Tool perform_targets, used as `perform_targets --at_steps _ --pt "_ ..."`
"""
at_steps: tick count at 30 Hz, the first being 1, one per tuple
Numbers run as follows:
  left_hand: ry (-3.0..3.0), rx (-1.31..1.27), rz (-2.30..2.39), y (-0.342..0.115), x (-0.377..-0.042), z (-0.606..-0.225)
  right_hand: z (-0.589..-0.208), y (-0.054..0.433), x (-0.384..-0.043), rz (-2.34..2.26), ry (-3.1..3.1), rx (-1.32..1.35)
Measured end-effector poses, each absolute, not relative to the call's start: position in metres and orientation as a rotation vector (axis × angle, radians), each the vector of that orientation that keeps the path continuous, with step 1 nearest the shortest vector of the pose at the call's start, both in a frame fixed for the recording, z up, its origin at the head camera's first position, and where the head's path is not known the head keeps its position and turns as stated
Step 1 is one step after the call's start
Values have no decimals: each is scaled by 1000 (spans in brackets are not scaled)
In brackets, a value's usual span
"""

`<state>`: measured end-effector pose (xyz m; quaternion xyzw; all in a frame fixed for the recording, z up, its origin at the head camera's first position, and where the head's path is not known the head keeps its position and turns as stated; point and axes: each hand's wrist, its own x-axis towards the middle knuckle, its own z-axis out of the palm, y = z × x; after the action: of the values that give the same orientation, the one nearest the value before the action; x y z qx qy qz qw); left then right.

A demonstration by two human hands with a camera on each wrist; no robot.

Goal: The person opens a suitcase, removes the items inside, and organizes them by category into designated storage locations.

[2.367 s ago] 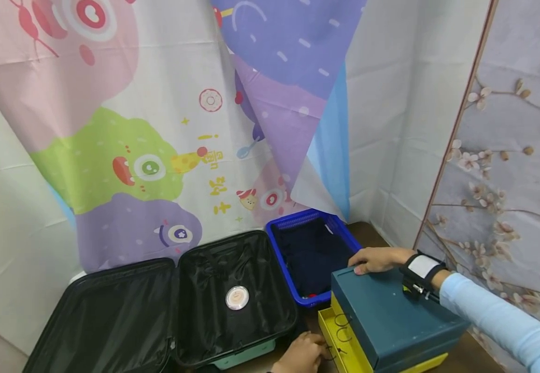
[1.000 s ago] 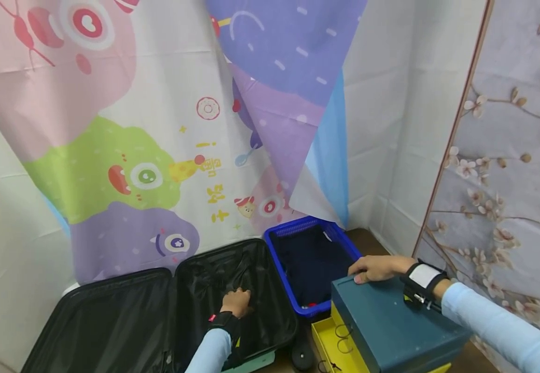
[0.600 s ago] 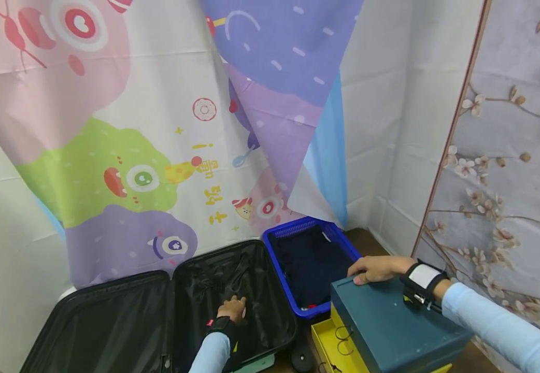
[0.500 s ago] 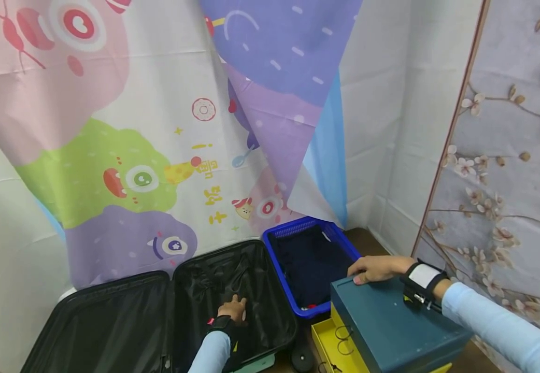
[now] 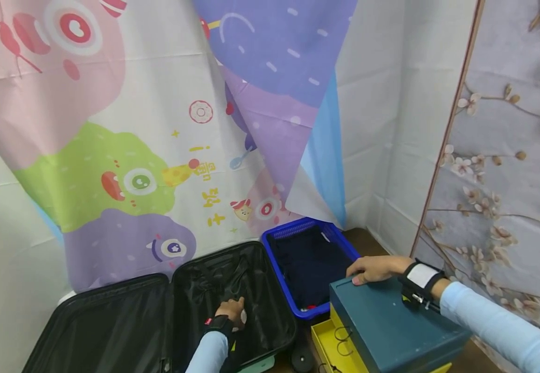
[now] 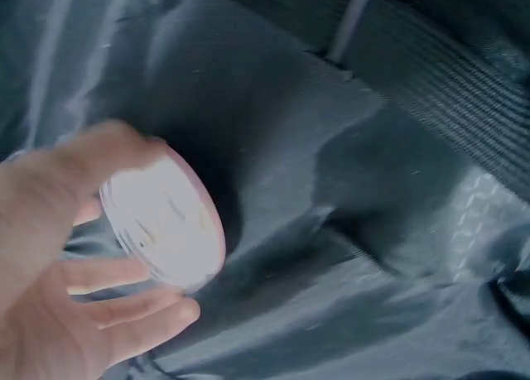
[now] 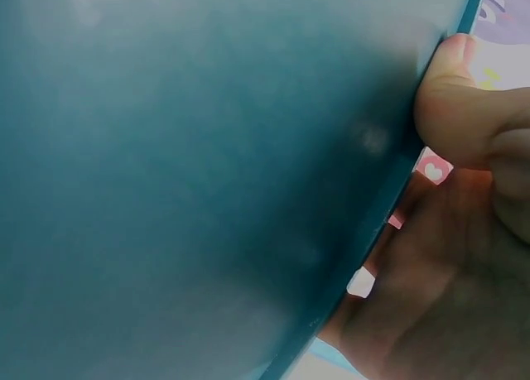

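Observation:
My left hand point(image 5: 231, 310) reaches into the right half of an open black suitcase point(image 5: 263, 290). Thumb and fingers pinch a flat round case point(image 6: 170, 223) with a whitish face and pink rim, tilted just above the black lining. In the head view, most of this case is hidden by the hand. My right hand point(image 5: 376, 269) grips the edge of a teal drawer box point(image 5: 391, 321), its thumb against the edge in the right wrist view. A yellow drawer point(image 5: 328, 339) stands pulled out from the box's left side, with thin black loops in it.
Behind the teal box, a blue basket point(image 5: 288, 280) holds dark folded cloth point(image 5: 304, 264). The other suitcase half point(image 5: 111, 321) lies open at left. A round black object point(image 5: 301, 357) stands between suitcase and drawer. A patterned curtain point(image 5: 158, 129) hangs behind.
My left hand has moved from beside the yellow drawer into the suitcase and taken hold of the round case that lay there. The right hand stays on the teal box.

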<state>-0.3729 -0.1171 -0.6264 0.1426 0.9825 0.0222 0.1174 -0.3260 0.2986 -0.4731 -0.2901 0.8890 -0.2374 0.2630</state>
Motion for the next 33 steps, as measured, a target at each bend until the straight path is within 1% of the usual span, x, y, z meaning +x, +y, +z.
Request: perform_targets --at_steps 5,9,12,21,25,33 --pt "2850 493 250 -117 -381 -607 -474 298 -326 -646 2405 -763" --pt "2887 650 338 -112 -382 -588 -471 298 -327 -629 2405 -779" --pt "2914 766 383 -107 -377 -577 -469 298 -327 -626 2399 -786" --pt "2953 1049 497 -86 -341 -563 -471 295 -326 -636 2388 -794" --pt "2949 1216 554 -72 -323 -560 -470 295 -326 -636 2393 -785" --pt "2764 1537 502 -36 -285 -569 -468 294 -324 -651 2382 -791"
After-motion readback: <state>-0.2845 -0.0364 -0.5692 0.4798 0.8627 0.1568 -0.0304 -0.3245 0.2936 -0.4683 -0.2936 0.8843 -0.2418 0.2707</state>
